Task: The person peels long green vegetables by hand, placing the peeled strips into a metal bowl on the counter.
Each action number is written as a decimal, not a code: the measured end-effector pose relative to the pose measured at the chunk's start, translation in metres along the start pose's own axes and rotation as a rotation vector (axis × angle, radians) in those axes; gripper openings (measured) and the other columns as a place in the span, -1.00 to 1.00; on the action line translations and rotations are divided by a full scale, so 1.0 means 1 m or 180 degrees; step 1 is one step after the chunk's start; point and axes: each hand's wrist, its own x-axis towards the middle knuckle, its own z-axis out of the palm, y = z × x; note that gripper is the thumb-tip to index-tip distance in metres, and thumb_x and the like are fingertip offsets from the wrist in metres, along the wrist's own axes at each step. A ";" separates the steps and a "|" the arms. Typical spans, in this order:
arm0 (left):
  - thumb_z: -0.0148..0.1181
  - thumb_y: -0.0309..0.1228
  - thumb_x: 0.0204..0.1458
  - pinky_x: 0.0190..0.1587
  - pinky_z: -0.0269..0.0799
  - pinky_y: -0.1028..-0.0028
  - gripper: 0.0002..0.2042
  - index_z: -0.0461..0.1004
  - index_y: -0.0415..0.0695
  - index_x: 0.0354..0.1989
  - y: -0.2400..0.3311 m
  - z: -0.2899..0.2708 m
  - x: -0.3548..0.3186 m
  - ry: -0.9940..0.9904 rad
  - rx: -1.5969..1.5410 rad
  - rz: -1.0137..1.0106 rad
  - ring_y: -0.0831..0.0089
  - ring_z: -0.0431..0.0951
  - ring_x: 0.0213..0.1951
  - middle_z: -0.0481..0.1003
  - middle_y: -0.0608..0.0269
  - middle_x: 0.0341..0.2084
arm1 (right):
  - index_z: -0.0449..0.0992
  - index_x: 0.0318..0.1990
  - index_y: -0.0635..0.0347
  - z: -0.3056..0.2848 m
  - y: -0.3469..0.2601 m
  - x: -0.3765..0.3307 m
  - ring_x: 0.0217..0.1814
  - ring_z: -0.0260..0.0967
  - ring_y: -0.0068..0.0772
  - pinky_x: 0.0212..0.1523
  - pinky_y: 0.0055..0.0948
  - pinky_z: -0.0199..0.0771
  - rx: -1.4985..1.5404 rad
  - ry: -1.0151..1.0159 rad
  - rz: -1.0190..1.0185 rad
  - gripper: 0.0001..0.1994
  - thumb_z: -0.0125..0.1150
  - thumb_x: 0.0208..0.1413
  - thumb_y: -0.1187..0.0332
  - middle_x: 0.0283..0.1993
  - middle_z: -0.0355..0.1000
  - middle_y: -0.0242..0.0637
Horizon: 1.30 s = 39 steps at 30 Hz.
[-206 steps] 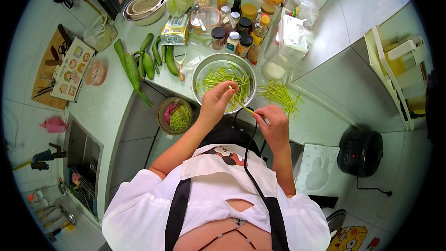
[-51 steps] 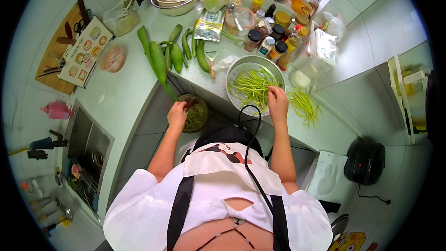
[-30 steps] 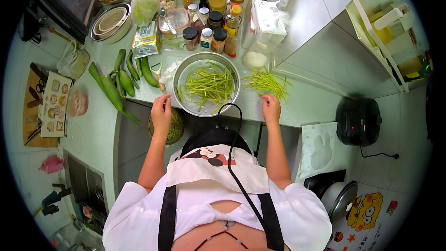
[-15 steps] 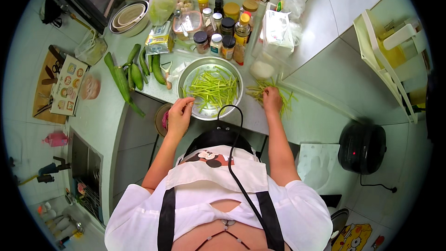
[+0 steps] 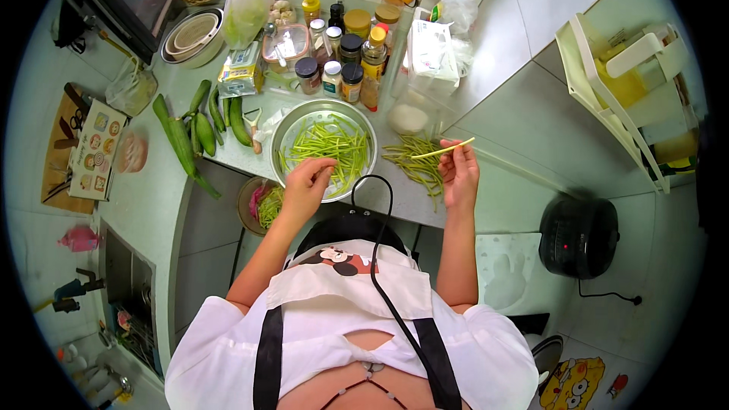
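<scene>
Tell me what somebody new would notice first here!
Probably the round silver metal bowl heaped with thin bright-green stems, in the middle, with the bare left hand at its near side. Next, perhaps, the slender pale-green stalk in the bare right hand, beside a loose pile of thin green stems right of the bowl. The long green ridged vegetable on the pale smooth counter, left of the bowl, may stand out too.

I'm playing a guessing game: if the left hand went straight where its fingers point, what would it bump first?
Probably the green stems in the metal bowl. The left hand points toward them, but its height is unclear, so it might pass above.
</scene>
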 end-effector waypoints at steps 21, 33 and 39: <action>0.22 -0.46 -0.18 -0.44 0.45 0.43 -0.78 0.53 -0.04 -0.28 0.030 0.006 0.014 0.0038 0.1150 0.1849 0.32 0.53 -0.43 0.49 0.25 -0.40 | 0.55 -0.40 0.24 0.095 -0.021 -0.058 -0.59 0.27 -0.66 -0.56 -0.61 0.23 -0.3367 -0.1501 -0.0499 -0.86 0.32 -0.09 0.37 -0.55 0.46 -0.36; 0.20 -0.57 -0.11 -0.34 0.46 0.39 -0.80 0.51 -0.19 -0.24 0.045 -0.016 0.017 0.0677 0.0422 0.1359 0.23 0.53 -0.38 0.50 0.09 -0.39 | 0.54 -0.30 0.27 0.096 -0.020 -0.073 -0.58 0.31 -0.60 -0.54 -0.59 0.27 -0.2811 -0.1318 -0.0863 -0.85 0.22 0.03 0.39 -0.58 0.41 -0.33; 0.10 -0.53 0.02 -0.16 0.41 0.49 -0.64 0.34 -0.25 0.04 0.046 -0.017 0.009 -0.0168 -0.0398 0.0860 0.36 0.49 -0.17 0.40 0.04 -0.08 | 0.53 -0.32 0.26 0.109 -0.015 -0.078 -0.60 0.26 -0.62 -0.56 -0.60 0.23 -0.2835 -0.1051 -0.0944 -0.88 0.23 0.01 0.40 -0.59 0.38 -0.35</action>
